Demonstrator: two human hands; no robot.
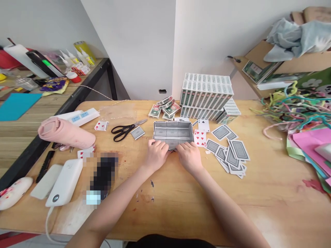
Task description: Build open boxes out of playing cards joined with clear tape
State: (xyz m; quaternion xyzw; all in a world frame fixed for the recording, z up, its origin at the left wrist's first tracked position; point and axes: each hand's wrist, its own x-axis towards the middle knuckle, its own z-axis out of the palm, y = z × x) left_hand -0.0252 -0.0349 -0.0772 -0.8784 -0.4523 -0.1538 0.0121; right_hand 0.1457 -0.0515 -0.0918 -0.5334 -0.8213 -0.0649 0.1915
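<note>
In the head view, I have both hands at the near side of an open box [173, 126] built of patterned playing cards, resting on the wooden bench [170, 210] straight ahead of me. The grip of my left hand [157, 153] is closed over the box's near wall by its left corner, fingers bent across the edge; the grip of my right hand [190, 155] is closed likewise near the right corner. I can't make out the thumbs clearly. Just right of the box I see a six of hearts [200, 138], and beyond that, loose face-down cards [234, 154] in an overlapping spread. To the left lie black-handled scissors [126, 128], a small patterned card piece [138, 133] just beside them. Behind the box sit some jumbled card packs [170, 108] and a tall stack of packs [207, 91].
</note>
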